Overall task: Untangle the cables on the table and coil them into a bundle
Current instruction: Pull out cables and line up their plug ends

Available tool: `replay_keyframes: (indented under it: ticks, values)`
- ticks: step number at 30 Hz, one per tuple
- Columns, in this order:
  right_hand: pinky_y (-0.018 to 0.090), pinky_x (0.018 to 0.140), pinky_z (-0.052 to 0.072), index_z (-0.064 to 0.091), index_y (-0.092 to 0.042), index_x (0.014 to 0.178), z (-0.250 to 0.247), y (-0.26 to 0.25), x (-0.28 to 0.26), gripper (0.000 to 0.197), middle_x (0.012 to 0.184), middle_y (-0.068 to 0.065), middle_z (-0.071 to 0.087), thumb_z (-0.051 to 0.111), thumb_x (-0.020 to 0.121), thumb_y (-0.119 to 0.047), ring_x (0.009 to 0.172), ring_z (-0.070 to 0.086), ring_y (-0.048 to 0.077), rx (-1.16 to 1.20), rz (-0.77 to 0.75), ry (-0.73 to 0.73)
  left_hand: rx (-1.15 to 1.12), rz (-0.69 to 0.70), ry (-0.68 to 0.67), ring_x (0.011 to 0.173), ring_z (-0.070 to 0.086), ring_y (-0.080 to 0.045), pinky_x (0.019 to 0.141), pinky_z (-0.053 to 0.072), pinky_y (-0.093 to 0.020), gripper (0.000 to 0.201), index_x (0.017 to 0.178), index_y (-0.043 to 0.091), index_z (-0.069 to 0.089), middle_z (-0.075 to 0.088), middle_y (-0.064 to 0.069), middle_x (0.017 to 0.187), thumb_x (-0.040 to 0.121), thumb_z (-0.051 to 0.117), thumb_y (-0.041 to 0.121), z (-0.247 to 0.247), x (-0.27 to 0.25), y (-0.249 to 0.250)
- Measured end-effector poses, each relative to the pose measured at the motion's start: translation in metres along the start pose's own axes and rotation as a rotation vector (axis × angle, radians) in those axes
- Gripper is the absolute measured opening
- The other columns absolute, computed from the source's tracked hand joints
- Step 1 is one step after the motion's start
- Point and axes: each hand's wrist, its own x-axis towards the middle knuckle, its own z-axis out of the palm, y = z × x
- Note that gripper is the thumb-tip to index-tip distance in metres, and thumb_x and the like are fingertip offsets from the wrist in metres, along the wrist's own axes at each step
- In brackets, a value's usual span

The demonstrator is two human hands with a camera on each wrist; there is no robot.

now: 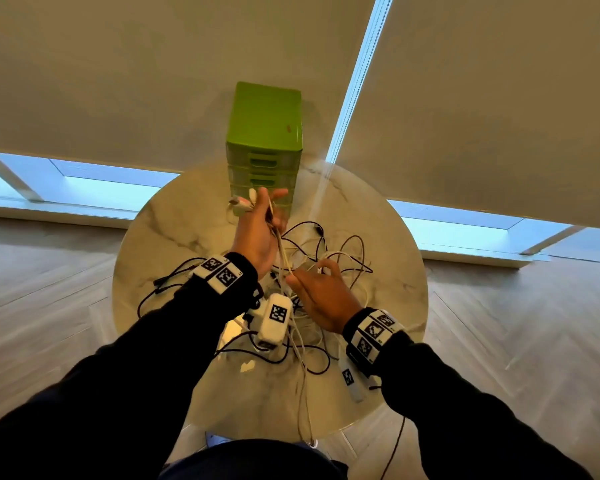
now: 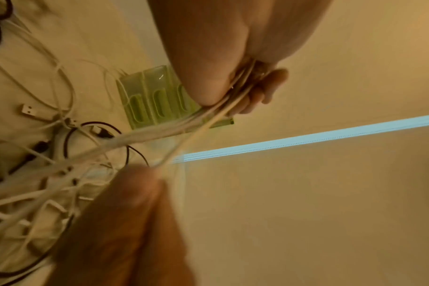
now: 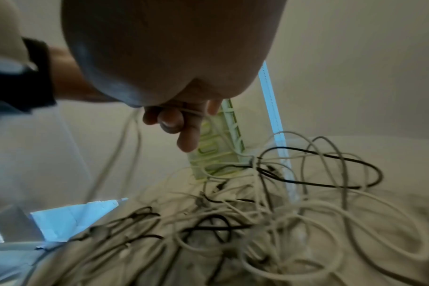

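A tangle of white and black cables point(image 1: 329, 261) lies on a round marble table point(image 1: 174, 230). My left hand point(image 1: 257, 230) is raised above it and grips several strands of white cable point(image 1: 280, 249), with plug ends point(image 1: 239, 202) sticking out past the fingers. In the left wrist view the thumb and fingers point(image 2: 208, 85) clamp those white strands point(image 2: 159, 133). My right hand point(image 1: 321, 296) is lower and nearer, and it pinches one white strand point(image 3: 192, 112) between thumb and fingertips point(image 3: 172, 122). That strand runs taut up to the left hand. The loose tangle point(image 3: 282, 212) spreads below.
A green drawer unit point(image 1: 264, 126) stands at the table's far edge, just behind my left hand. White cable hangs over the near table edge point(image 1: 305, 410). Black cable loops point(image 1: 160, 289) reach toward the left rim. Roller blinds and windows are behind.
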Motion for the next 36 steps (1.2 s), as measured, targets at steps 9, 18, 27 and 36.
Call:
replay_keyframes:
  ticks: [9,18,27,36]
  values:
    - [0.043,0.068,0.047,0.046,-0.032,0.076,0.005,0.079,-0.009,0.039,0.065,-0.004,0.052,0.029,0.104,-0.053,0.062,0.048,0.017,0.349,0.313,0.015,0.017,0.221,0.062,0.052,0.023,-0.007,0.049,0.024,-0.023,0.041,0.126,0.022,0.064,0.023,0.007,0.062,0.107,0.034,0.044,-0.014,0.014,0.057]
    - [0.031,0.066,0.035,0.049,-0.022,0.086,-0.036,0.038,0.046,0.034,0.07,-0.005,0.054,0.031,0.107,-0.044,0.069,0.053,0.022,0.365,0.333,0.198,0.986,0.049,-0.081,0.057,0.049,-0.016,0.064,0.041,-0.036,0.054,0.07,0.024,0.072,0.054,0.007,0.054,0.1,0.042,0.059,-0.018,-0.008,-0.025]
    - [0.036,0.069,0.039,0.054,-0.01,0.104,-0.033,0.033,0.052,0.036,0.089,0.015,0.063,0.032,0.107,-0.038,0.079,0.056,0.032,0.314,0.269,0.108,0.748,-0.149,-0.193,0.05,0.035,-0.014,0.052,0.027,-0.029,0.052,0.076,0.02,0.068,0.038,0.003,0.055,0.095,0.049,0.065,-0.018,-0.005,-0.024]
    - [0.037,0.069,0.042,0.046,-0.016,0.087,-0.029,0.049,0.048,0.036,0.073,0.005,0.057,0.03,0.108,-0.041,0.066,0.053,0.019,0.346,0.176,-0.018,0.338,0.037,-0.033,0.049,0.027,-0.008,0.049,0.023,-0.024,0.036,0.07,0.022,0.049,0.033,0.01,0.054,0.106,0.046,0.029,-0.005,0.011,0.014]
